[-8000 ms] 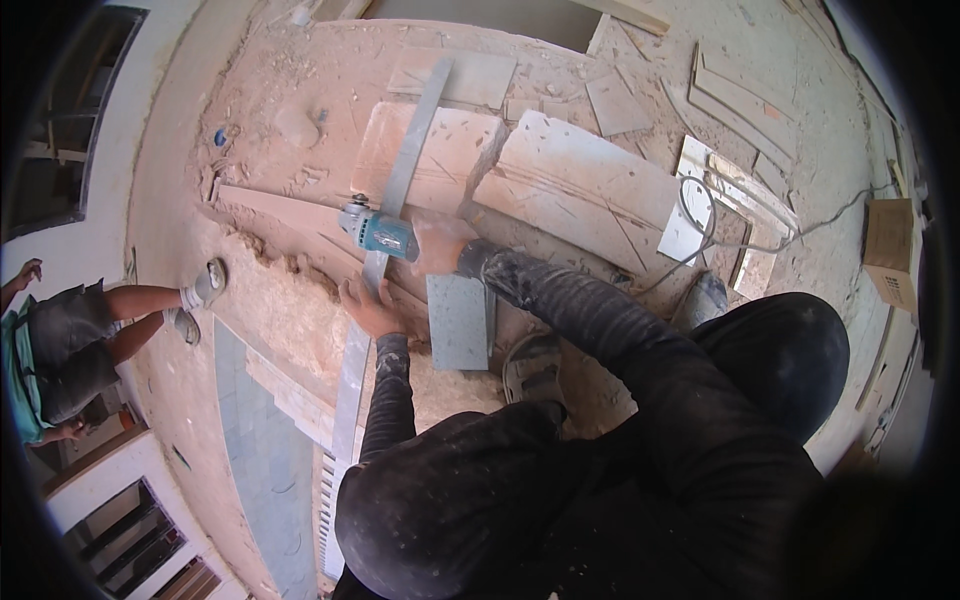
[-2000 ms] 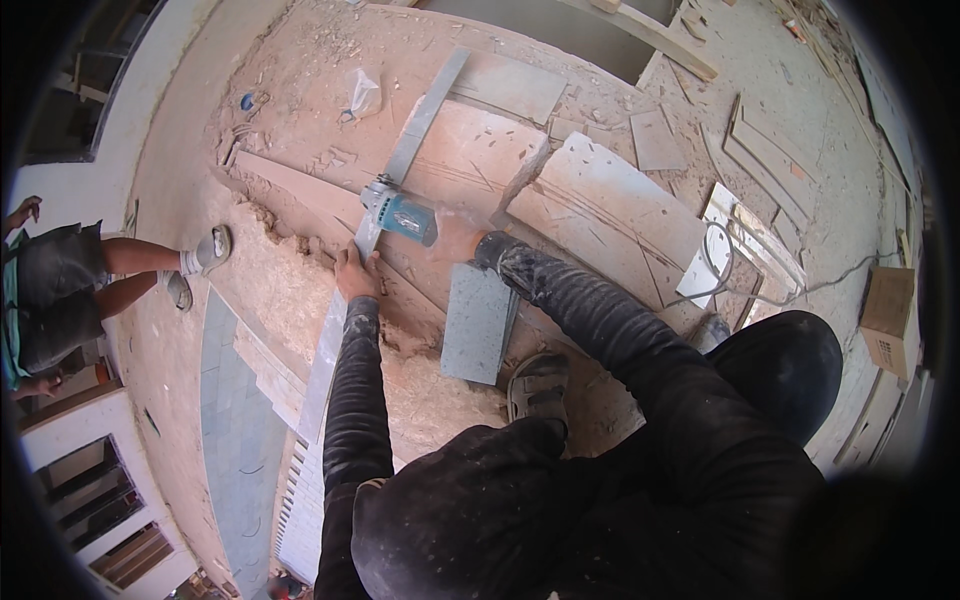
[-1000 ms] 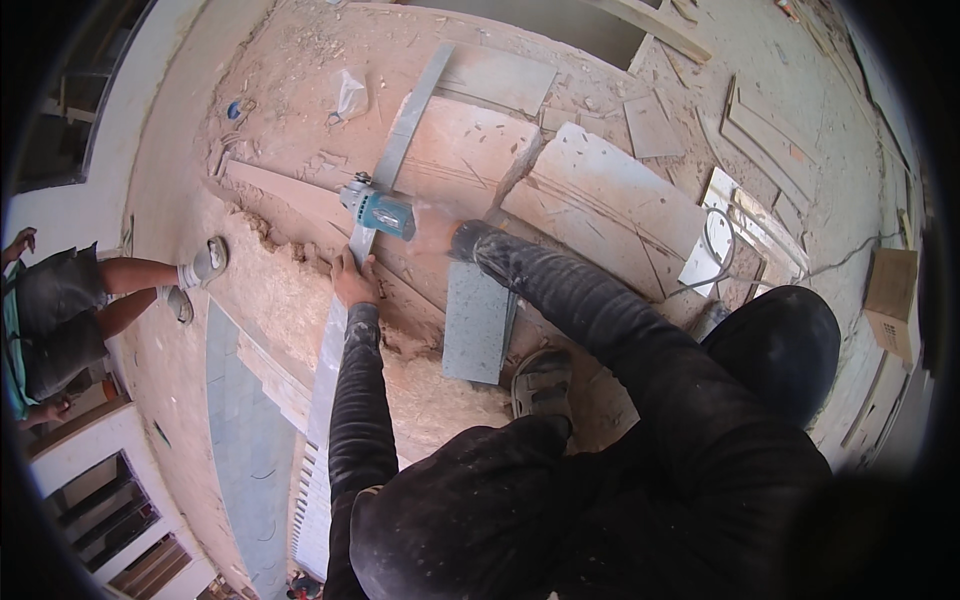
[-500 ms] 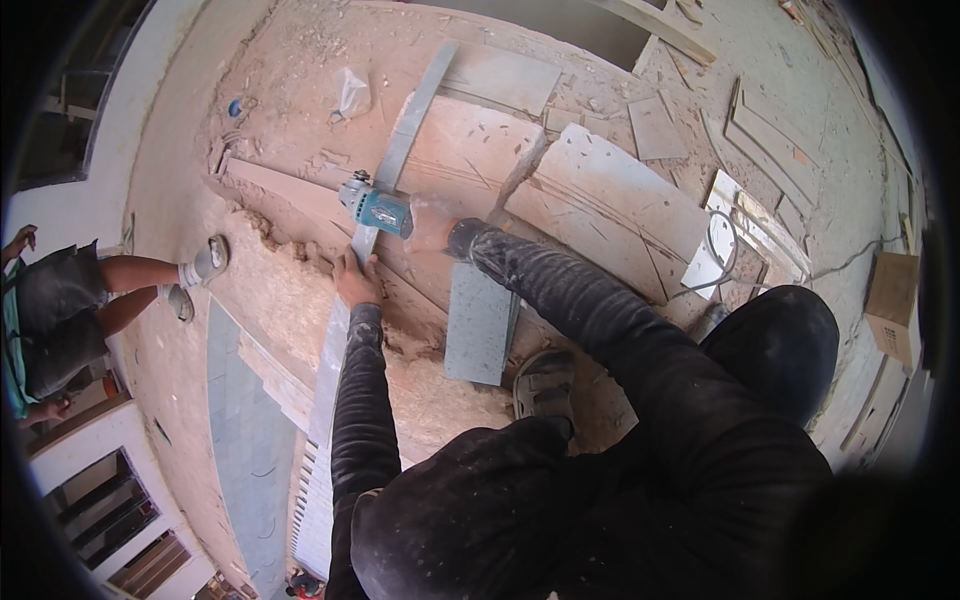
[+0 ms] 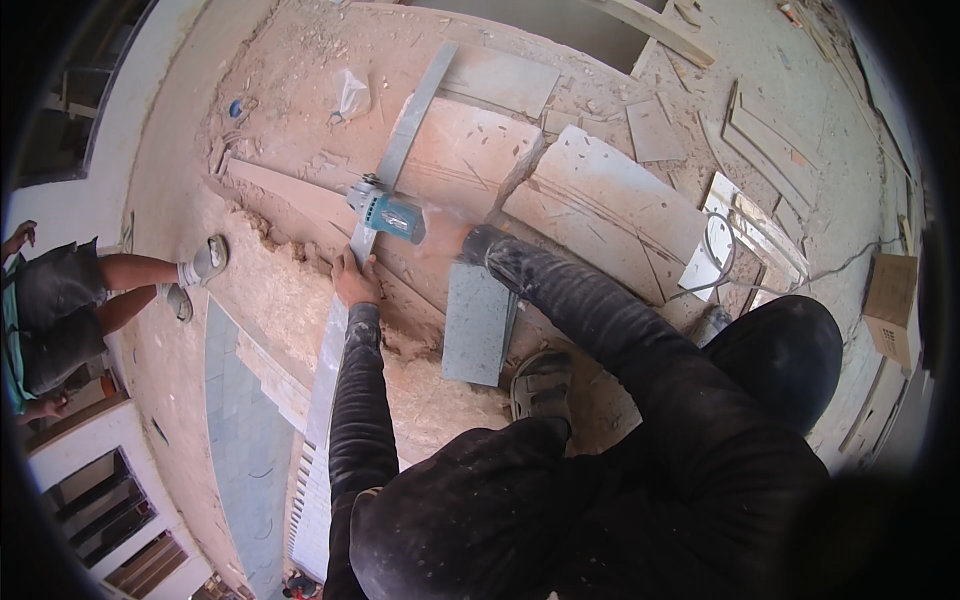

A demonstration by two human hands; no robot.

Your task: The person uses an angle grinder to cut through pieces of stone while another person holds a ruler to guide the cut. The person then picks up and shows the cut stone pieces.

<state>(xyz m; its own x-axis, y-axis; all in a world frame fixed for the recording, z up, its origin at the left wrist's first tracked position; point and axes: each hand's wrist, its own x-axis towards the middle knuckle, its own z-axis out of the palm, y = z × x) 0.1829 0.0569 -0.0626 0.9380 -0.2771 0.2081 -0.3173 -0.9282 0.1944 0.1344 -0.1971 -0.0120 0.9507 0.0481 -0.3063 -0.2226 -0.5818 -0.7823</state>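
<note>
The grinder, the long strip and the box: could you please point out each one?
Grinder (image 5: 396, 217): head view, on its teal body.
Long strip (image 5: 412, 120): head view, on its upper part.
Box (image 5: 892, 298): head view, on its brown side.

One teal power tool (image 5: 395, 217), the wearer's two hands (image 5: 356, 284) (image 5: 442, 234), two large pinkish slabs (image 5: 465, 150) (image 5: 605, 205), one whitish plastic bag (image 5: 352, 94) and one cardboard box (image 5: 890, 295) are visible.

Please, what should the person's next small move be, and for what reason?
Perhaps the left hand should slide a little back along the long grey strip, away from the blue angle grinder: that hand rests on the strip near the grinder, which the right hand holds across it.
</note>
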